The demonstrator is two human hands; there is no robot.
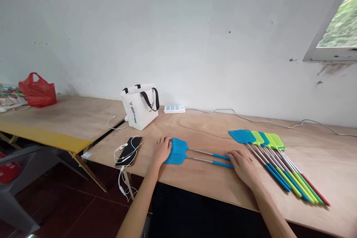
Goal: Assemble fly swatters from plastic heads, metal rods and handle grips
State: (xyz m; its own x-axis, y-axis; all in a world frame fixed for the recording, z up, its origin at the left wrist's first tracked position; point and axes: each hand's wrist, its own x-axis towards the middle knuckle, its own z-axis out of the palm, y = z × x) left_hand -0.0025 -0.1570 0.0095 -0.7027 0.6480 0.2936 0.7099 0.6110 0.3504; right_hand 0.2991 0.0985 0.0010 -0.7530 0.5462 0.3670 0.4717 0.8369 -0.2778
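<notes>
Two blue fly swatters [176, 151] lie side by side on the wooden table, their heads overlapping on the left and their blue handles pointing right. My left hand [163, 150] rests at the outer edge of the heads, fingers spread and touching or very near them. At the other end, my right hand [242, 160] lies low over the table with its fingers against the handle tips. Neither hand is wrapped round a swatter. Right of it, a fanned row of several more swatters [275, 141] has blue and lime-green heads; the handles are blue, green, lime and red.
A phone [131, 150] with white earphones lies left of my left hand. Behind it stand a white tote bag [142, 111] and a white power strip [174, 109], whose cable runs along the wall. A red plastic bag [39, 91] sits on the far-left table [75, 115].
</notes>
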